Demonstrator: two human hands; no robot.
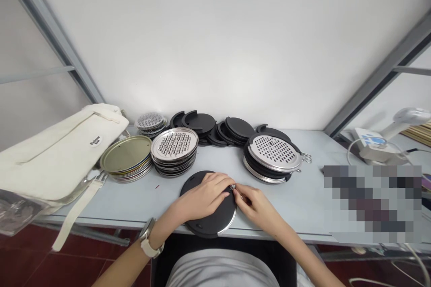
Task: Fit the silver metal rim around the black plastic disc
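My left hand [204, 199] lies flat on a round black disc [208, 224] with a metal rim, at the table's near edge. My right hand [254, 204] pinches something small at the disc's right rim, fingertips touching the left hand's fingers. What it pinches is too small to tell. A watch sits on my left wrist.
Behind stand a stack of perforated metal discs [174, 145], a stack of flat tin plates [126, 157], loose black lids [215, 128] by the wall, and a finished stack topped by a perforated disc [274, 154]. A cream bag [57, 157] lies left. A white device [380, 141] with cables sits right.
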